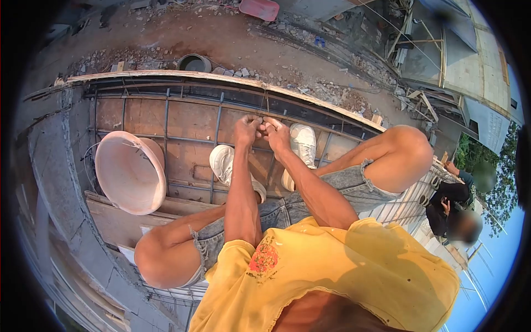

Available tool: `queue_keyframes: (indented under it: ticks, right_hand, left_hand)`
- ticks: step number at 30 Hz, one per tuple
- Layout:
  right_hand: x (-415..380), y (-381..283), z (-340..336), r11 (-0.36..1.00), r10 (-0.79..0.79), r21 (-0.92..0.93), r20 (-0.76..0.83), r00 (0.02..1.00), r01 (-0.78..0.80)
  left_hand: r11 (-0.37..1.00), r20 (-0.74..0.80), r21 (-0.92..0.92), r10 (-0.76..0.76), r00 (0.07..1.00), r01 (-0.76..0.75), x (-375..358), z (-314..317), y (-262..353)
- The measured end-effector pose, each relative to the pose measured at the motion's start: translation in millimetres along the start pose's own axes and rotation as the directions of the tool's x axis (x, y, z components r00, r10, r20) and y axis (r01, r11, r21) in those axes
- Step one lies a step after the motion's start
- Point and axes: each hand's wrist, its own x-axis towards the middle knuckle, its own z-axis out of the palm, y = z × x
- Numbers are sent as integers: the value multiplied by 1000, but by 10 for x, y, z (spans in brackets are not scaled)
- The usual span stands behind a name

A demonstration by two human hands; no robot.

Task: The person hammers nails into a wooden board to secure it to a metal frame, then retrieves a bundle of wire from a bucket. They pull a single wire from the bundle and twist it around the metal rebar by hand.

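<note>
My left hand [247,130] and my right hand [276,134] meet at a steel reinforcing bar along the far side of the formwork. Both are closed, fingertips pinched together and almost touching. What sits between the fingers is too small to make out. A thin wire [267,101] runs from just above them up to the wooden board edge. Below and around the hands lies the rebar grid [217,122] over brown plywood panels [185,119]. My white shoes [303,141] stand among the bars, either side of my hands.
A pale pink plastic bucket [131,172] lies tilted on the bars at left. A wooden board edge [221,78] borders the drop to rubble ground, with a round tub [194,63] and a red basin [260,9]. Other people [454,202] crouch at far right.
</note>
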Motion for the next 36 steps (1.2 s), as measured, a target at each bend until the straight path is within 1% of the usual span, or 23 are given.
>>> queue_keyframes:
  ticks: [2, 3, 5, 6, 7, 10, 11, 14, 15, 17, 19, 20, 22, 23, 24, 26, 29, 32, 33, 34, 36]
  right_hand:
    - [17, 13, 57, 948, 124, 286, 58, 991, -136]
    - [41, 32, 73, 872, 139, 453, 134, 981, -185]
    - [129, 33, 38, 735, 192, 596, 276, 942, -324]
    - [100, -78, 29, 653, 202, 649, 349, 915, -392]
    - [46, -177, 46, 618, 291, 660, 312, 905, -426]
    - [48, -107, 79, 630, 337, 641, 283, 898, -438]
    - [49, -123, 102, 634, 344, 651, 245, 907, -416]
    - [-51, -133, 161, 579, 285, 740, 210, 935, -342]
    - [-76, -145, 243, 600, 329, 736, 130, 935, -314]
    - [-166, -143, 274, 625, 323, 739, 50, 945, -253]
    - [-286, -222, 298, 653, 295, 733, -15, 955, -190]
    - [-301, -176, 319, 672, 257, 723, -29, 966, -157]
    - [-372, -23, 363, 710, 199, 696, -50, 979, -109]
    - [-414, -57, 314, 735, 160, 671, -28, 987, -100]
    - [-432, -74, 290, 711, 150, 695, -1, 989, -107]
    - [-440, -90, 266, 659, 124, 742, 57, 991, -125]
    - [-373, -79, 118, 585, 218, 755, 206, 954, -296]
    - [-167, -277, -17, 746, 328, 537, 219, 919, -394]
    - [-113, -301, -13, 789, 314, 478, 223, 923, -385]
    - [-114, -315, -5, 845, 238, 449, 171, 956, -291]
    - [-257, -382, 16, 928, 83, 356, 95, 992, -112]
  left_hand:
    - [998, 140, -35, -46, 989, 51, 70, -93, 22]
    - [994, 226, -18, -98, 969, 105, 96, -145, 41]
    - [988, 312, -7, -144, 939, 154, 131, -207, 67]
    - [984, 352, -3, -165, 922, 177, 154, -230, 88]
    - [980, 377, -5, -183, 908, 199, 158, -250, 100]
    - [976, 434, -11, -190, 881, 216, 200, -283, 66]
    - [971, 476, -68, -171, 863, 231, 204, -295, 42]
    - [948, 504, -154, -167, 847, 278, 172, -323, 29]
    - [938, 511, -200, -146, 847, 283, 141, -316, 54]
    - [909, 517, -287, -119, 848, 302, -8, -329, 71]
    - [902, 394, -368, -68, 916, 226, -95, -307, -96]
    - [894, 329, -409, -41, 944, 181, -129, -254, -111]
    - [885, 289, -446, -2, 957, 136, -180, -227, -163]
    - [879, 262, -464, 14, 965, 114, -188, -213, -190]
    - [873, 233, -480, 29, 972, 89, -198, -213, -212]
    - [904, 225, -421, 22, 974, 77, -167, -208, -225]
    - [938, 178, -343, 7, 984, 55, -185, -195, -226]
    - [953, 113, -303, 24, 993, 12, -236, -102, -167]
    - [956, 92, -293, 35, 995, -6, -256, -76, -126]
    - [969, 73, -244, 51, 996, -32, -253, -56, -74]
    - [986, 17, -155, 72, 997, -68, -294, -56, -42]
